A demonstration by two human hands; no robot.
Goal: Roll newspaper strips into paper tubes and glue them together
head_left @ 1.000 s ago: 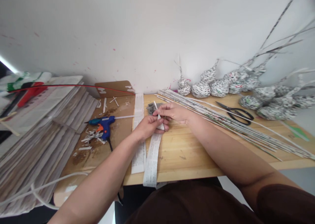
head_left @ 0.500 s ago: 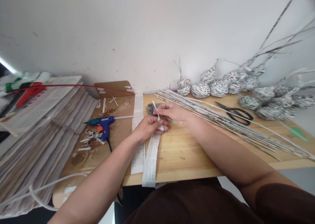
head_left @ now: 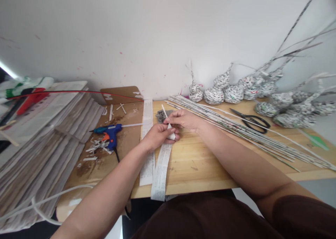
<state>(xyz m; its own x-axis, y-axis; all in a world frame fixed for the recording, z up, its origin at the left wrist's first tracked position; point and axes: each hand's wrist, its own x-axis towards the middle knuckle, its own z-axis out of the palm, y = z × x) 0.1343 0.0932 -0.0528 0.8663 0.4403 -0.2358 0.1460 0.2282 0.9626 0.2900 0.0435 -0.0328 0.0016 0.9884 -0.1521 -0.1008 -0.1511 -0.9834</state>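
A newspaper strip (head_left: pixel 160 172) hangs from my fingers toward the table's front edge, its upper end rolled into a thin pointed tube. My left hand (head_left: pixel 158 136) is closed on the strip below the rolled part. Just above it, my right hand (head_left: pixel 181 120) pinches the tube, whose white tip pokes up past the fingers. Beside the left wrist, more flat newspaper strips (head_left: pixel 147 174) lie on the table, partly covered by the hand. A crumpled grey lump (head_left: pixel 160 116) sits behind the fingers, and its kind is unclear.
Left are a blue glue gun (head_left: pixel 112 134), paper scraps (head_left: pixel 98 146) and a tall newspaper stack (head_left: pixel 60 137). Rolled paper sticks (head_left: pixel 236 130) stretch rightward, with black scissors (head_left: pixel 253 123) behind them. Woven paper gourd shapes (head_left: pixel 233 93) line the wall.
The fingers have shifted very slightly around the rolled tip. The strip's lower end has swung a little to the left; everything else stays put.
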